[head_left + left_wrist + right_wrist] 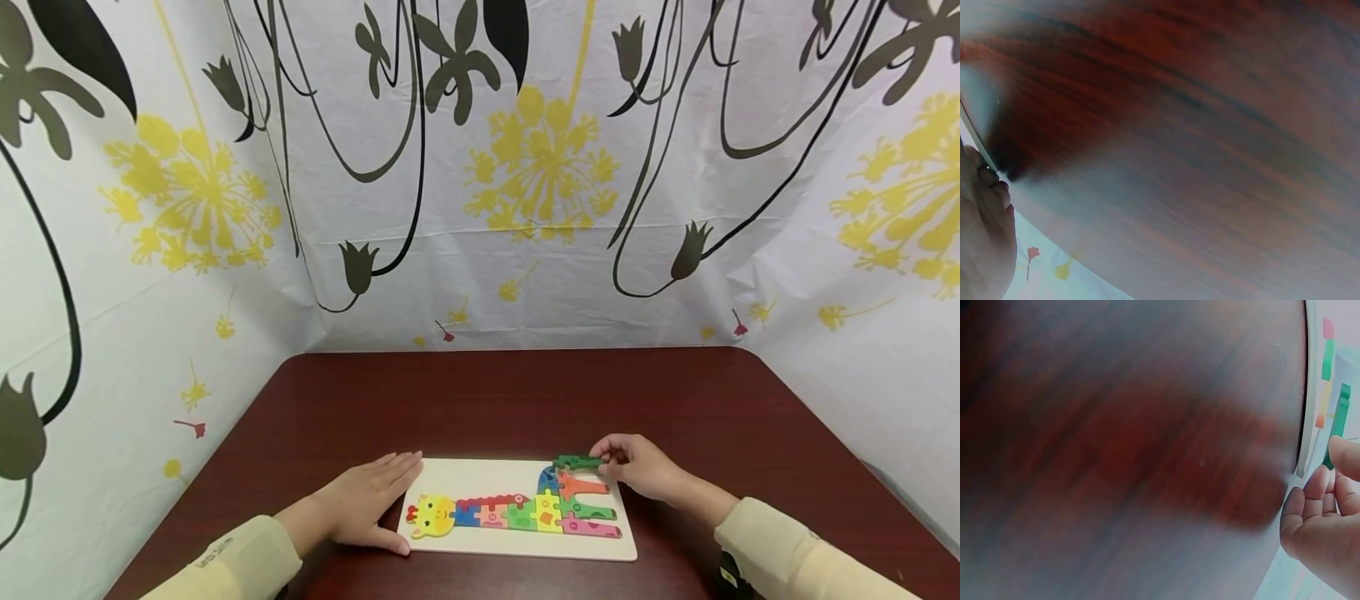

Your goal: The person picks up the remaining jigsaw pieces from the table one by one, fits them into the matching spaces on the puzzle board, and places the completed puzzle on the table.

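A giraffe jigsaw puzzle [521, 514] of colourful interlocking pieces lies on a white board [480, 475], its yellow head to the left and its legs to the right. My right hand [637, 467] pinches the end of a dark green puzzle piece [573, 462] between thumb and fingers at the board's upper right. In the right wrist view this green piece [1340, 415] stands off the board surface, over the coloured leg ends. My left hand [371, 500] rests with straight fingers along the board's left edge, thumb at the lower corner.
The board lies near the front of a dark reddish-brown table [517, 400]. Behind and at both sides hangs a white cloth [450, 208] printed with yellow flowers and dark stems.
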Demonstrator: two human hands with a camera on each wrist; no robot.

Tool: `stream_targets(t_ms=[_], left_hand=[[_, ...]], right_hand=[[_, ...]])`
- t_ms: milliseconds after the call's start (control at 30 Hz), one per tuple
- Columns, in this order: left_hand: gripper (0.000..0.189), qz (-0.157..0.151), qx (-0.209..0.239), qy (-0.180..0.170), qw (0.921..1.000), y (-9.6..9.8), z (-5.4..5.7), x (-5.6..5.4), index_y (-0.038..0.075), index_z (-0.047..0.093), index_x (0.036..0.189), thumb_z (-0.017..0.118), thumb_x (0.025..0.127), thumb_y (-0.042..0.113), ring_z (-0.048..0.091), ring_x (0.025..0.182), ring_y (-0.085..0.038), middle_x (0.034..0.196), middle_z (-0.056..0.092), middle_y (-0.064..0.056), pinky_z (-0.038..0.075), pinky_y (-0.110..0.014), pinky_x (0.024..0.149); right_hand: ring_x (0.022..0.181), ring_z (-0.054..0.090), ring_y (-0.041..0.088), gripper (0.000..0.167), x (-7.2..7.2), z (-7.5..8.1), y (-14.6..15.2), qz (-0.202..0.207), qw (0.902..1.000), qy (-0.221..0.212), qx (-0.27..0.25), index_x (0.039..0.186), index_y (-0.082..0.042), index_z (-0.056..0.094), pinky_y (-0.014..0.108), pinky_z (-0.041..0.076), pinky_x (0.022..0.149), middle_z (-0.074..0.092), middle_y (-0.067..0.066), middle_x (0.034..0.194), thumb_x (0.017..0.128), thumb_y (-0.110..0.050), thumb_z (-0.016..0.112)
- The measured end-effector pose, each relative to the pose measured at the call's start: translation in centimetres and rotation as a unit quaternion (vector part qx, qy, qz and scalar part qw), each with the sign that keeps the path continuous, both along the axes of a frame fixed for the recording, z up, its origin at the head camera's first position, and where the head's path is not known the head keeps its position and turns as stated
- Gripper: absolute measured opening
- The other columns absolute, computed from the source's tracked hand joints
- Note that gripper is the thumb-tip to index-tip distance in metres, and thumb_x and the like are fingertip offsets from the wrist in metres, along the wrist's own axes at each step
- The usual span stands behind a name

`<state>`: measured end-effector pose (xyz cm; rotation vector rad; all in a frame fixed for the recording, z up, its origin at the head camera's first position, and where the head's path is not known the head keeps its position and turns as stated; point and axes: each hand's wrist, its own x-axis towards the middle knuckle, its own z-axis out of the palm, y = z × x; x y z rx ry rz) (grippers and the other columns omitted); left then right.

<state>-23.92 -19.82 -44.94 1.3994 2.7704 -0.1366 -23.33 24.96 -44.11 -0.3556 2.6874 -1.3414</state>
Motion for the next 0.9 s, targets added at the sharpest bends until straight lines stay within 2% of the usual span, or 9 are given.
stream_targets(t_ms=[333, 900], left_hand=[[0.108, -0.003, -0.003, 0.008, 1.0, 0.01, 0.06, 0.16, 0.001, 0.025, 0.153, 0.032, 0.083, 0.083, 0.025, 0.143, -0.026, 0.158, 0.023, -0.014, 0.026, -0.044, 0.113], [0.108, -0.002, -0.003, 0.009, 1.0, 0.0, 0.06, 0.27, 0.002, 0.025, 0.153, 0.032, 0.083, 0.083, 0.024, 0.144, -0.026, 0.158, 0.022, -0.013, 0.025, -0.043, 0.113]], right_hand=[[0.079, 0.048, 0.021, 0.011, -0.32, -0.43, 0.06, 0.006, 0.9999, -0.007, 0.008, 0.099, -0.003, 0.066, 0.028, 0.041, 0.061, 0.053, 0.006, 0.084, 0.089, 0.0, 0.066], [0.078, 0.048, 0.021, 0.012, 0.03, 0.0, -0.25, 0.028, 0.9996, -0.004, 0.009, 0.099, -0.001, 0.066, 0.027, 0.041, 0.06, 0.054, 0.006, 0.084, 0.088, 0.0, 0.068]])
